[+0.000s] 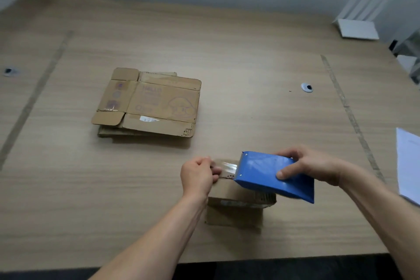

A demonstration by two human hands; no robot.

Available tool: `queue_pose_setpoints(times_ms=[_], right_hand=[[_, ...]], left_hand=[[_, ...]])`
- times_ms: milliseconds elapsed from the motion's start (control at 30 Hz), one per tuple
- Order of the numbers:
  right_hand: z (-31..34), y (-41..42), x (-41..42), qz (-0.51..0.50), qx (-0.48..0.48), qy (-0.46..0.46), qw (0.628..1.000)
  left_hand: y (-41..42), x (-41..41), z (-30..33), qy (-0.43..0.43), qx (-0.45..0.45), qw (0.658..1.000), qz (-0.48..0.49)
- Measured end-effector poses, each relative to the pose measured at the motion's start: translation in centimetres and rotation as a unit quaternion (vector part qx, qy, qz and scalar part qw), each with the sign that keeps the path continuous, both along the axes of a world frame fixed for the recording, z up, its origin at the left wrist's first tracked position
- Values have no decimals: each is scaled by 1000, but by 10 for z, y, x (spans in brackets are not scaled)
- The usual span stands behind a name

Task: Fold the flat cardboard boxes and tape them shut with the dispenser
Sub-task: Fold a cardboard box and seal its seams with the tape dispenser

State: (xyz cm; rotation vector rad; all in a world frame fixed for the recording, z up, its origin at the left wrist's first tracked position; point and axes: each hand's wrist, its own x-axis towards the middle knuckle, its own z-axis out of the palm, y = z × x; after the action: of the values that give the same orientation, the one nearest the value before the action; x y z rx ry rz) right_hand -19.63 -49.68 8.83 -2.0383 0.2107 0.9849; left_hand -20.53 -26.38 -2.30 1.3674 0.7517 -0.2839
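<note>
A small folded cardboard box [236, 209] stands near the table's front edge, partly hidden by my hands. My right hand [306, 163] grips the blue tape dispenser [272, 175] just above the box's top. A strip of clear tape [227, 165] runs from the dispenser's left end to my left hand [197, 175], which pinches its free end over the box's left side. A stack of flat cardboard boxes [147, 104] lies farther back at centre left, the top one printed with a cartoon figure.
The wooden table [250, 63] has two round cable holes [306, 88] and worn tape lines [350, 116]. White sheets of paper [408, 163] lie at the right edge. A white router-like device [359, 27] stands at the back right by the wall.
</note>
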Motion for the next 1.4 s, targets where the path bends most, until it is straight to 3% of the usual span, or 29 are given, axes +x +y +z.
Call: queue_pose_setpoints(times_ms=[233, 433, 533, 633, 900, 1067, 1267, 1400], right_hand=[[-12, 2, -1, 43, -46, -4, 998], [-18, 11, 6, 96, -96, -17, 991], [-21, 20, 10, 128, -128, -32, 983], [-22, 29, 13, 145, -144, -38, 978], [-19, 42, 18, 151, -170, -18, 974], [-18, 45, 19, 148, -182, -11, 972], [-19, 47, 20, 156, -195, -13, 968], [-18, 46, 22, 176, -199, -15, 964]], left_hand=[[-3, -15, -8, -44, 18, 999, 2], [0, -45, -16, -152, 215, 965, -3], [4, -53, -19, -161, 238, 958, 18], [9, -57, -28, -139, 230, 963, 28], [15, -57, -57, -18, 80, 995, 51], [15, -57, -54, 2, 111, 994, 12], [15, -54, -52, -51, 218, 971, -83], [21, -50, -47, -8, 261, 954, -148]])
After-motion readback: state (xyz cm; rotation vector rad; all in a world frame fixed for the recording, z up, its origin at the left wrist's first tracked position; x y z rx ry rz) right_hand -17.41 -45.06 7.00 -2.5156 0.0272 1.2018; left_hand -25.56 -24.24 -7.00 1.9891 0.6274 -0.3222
